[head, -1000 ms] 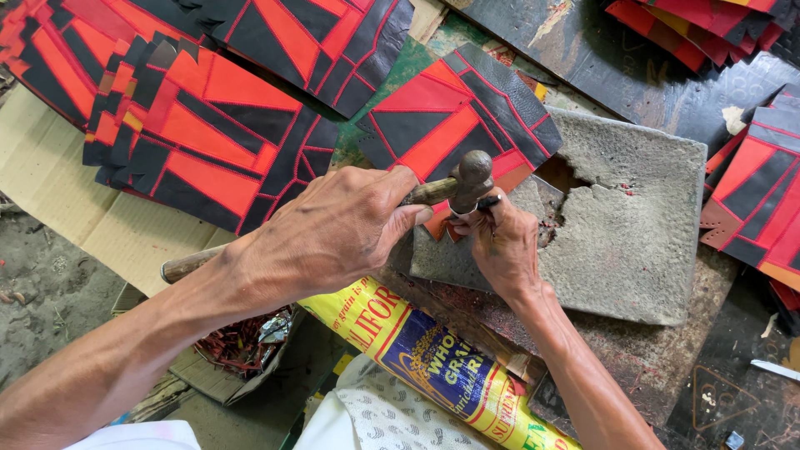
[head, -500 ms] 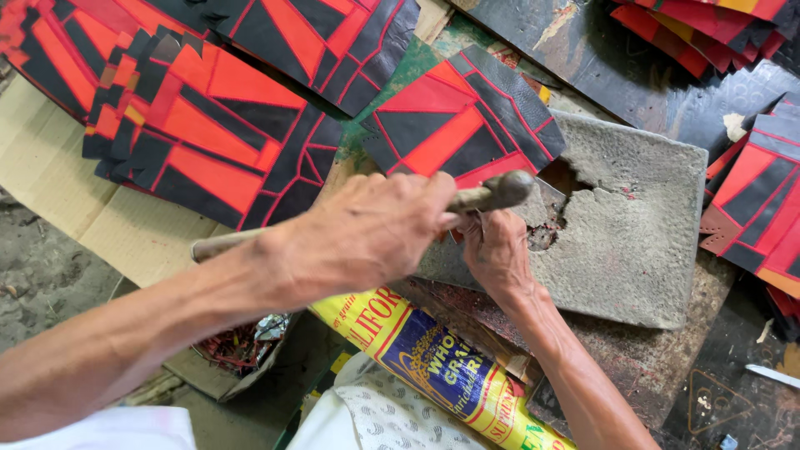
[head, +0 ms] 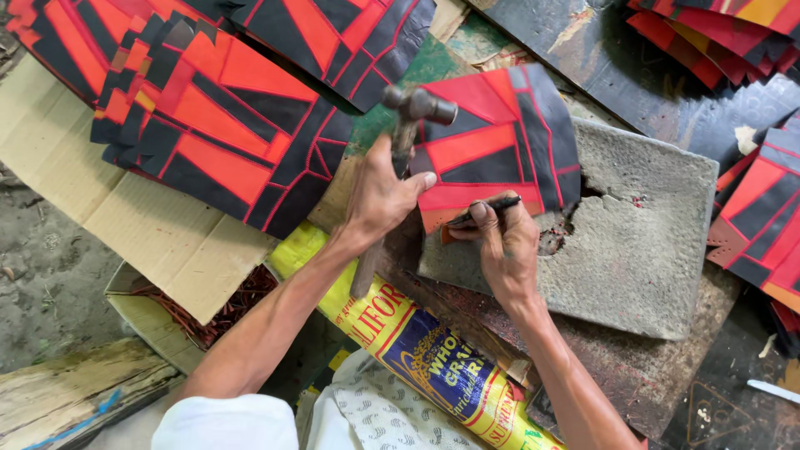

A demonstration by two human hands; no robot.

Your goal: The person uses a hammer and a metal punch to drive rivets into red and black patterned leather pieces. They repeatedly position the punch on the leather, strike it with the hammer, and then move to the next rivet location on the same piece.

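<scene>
My left hand (head: 382, 198) grips the wooden handle of a hammer (head: 414, 107), whose metal head is raised above and left of the work. In my right hand (head: 502, 247) a thin dark punch (head: 488, 206) lies almost flat, its tip on the lower edge of a red and black patchwork piece (head: 500, 146). That piece rests on a grey stone slab (head: 642, 242) with a chipped hollow in its middle. The hammer head is apart from the punch.
Stacks of red, orange and black patchwork pieces (head: 217, 125) lie at the upper left, with more at the right edge (head: 762, 221). A yellow printed sack (head: 417, 350) covers my lap. An open cardboard box (head: 187, 250) holds red scraps. A wooden plank (head: 75, 392) sits at the lower left.
The hammer head was down by my right hand at the punch. It has since swung up and to the left. My right hand stays on the slab with the punch.
</scene>
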